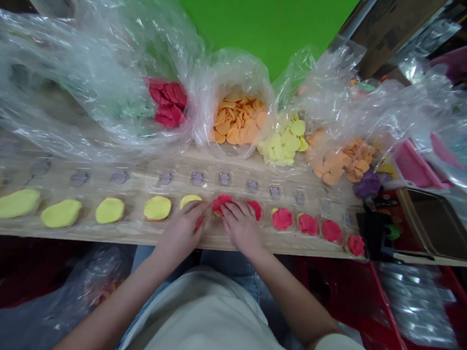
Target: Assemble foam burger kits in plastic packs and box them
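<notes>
My left hand (pixel 184 229) is closed, with a small red piece (pixel 199 223) showing between its thumb and fingers. Beside it lies a yellow disc (pixel 190 200), partly covered by the fingers. My right hand (pixel 242 226) has its fingers bent onto a red scalloped piece (pixel 221 203), gripping its near edge; the thumb side is partly hidden. Another red scalloped piece (pixel 255 209) sits just right of those fingers. Further right, several red pieces (pixel 282 219) rest on yellow ones in a row. To the left run several bare yellow discs (pixel 157 208).
Behind the row, clear plastic packaging holds small greyish pieces (pixel 197 178). Open plastic bags contain red pieces (pixel 168 104), orange discs (pixel 239 121) and yellow discs (pixel 286 142). A pink scoop-like object (pixel 420 164) and a dark tray (pixel 446 224) stand at right. The table's front edge (pixel 105 238) is near me.
</notes>
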### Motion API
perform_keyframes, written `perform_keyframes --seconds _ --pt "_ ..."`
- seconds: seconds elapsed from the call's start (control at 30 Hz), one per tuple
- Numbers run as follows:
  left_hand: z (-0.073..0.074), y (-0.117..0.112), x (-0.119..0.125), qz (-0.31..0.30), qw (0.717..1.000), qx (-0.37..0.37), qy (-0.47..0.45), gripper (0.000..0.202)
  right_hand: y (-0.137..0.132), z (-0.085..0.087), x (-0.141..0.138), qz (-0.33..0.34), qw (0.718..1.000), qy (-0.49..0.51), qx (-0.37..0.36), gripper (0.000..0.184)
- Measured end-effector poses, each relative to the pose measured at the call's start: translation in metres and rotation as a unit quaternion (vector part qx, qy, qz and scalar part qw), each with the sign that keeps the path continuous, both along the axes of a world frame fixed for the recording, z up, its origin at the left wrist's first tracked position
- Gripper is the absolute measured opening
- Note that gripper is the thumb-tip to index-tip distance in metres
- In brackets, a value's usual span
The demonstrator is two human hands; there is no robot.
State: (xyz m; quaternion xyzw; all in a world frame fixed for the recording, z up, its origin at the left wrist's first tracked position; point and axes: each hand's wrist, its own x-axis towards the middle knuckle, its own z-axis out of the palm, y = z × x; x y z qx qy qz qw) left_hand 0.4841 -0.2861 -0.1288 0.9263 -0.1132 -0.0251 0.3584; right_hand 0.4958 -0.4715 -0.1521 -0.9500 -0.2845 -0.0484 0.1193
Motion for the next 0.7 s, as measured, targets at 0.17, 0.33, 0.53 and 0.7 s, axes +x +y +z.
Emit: perform_keyframes --seconds 0.17,0.33,0.53,0.7 --pt "0.000 -0.018 -0.012 -0.111 0.986 0.123 0.000 0.054 -0.012 0.000 -0.013 0.009 1.000 -0.018 -0.014 0.039" --pt "-0.002 -0.029 -0.009 -0.109 0.981 0.162 -0.005 0.045 -0.014 0.003 -0.015 -0.005 0.999 0.009 -0.032 0.040" --pt "0.003 -0.022 -0.007 -0.033 0.999 -0.008 0.017 0.025 -0.015 0.010 -0.001 -0.035 0.999 0.003 -0.017 0.045" --pt "0.008 -0.010 -0.006 0.162 0.839 -0.477 0.206 0.037 -0.002 0.029 -0.002 -0.084 0.981 0.075 0.158 0.038"
